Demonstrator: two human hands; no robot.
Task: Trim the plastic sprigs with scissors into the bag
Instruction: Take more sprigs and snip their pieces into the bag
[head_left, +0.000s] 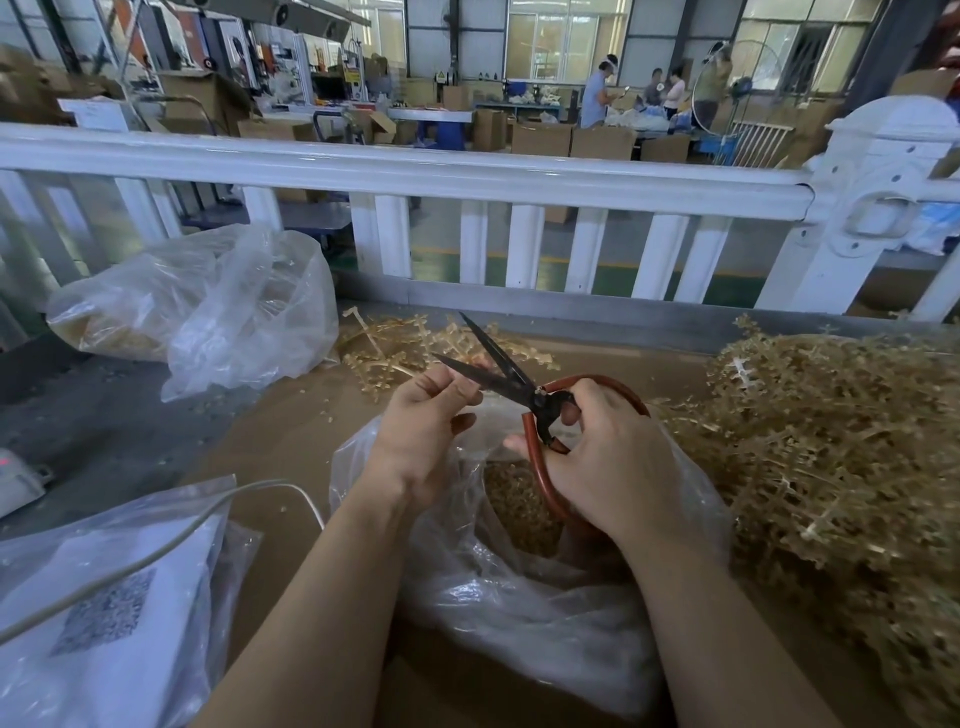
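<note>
Bag (545, 613) below scissors (498, 374), blades beside left fingers (452, 389).

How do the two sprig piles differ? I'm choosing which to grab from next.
The right pile is large, dense and heaped high; the far pile behind the scissors is small, thin and flat. The right pile lies beside the right hand; the far pile lies beyond both hands. Both are tan plastic.

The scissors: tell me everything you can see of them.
The scissors have two dark, pointed metal blades, spread open and aimed up and away toward the left. Large red-brown loop handles curve down over the open clear bag. The right hand grips the handles; the left hand has its fingertips at the lower blade.
</note>
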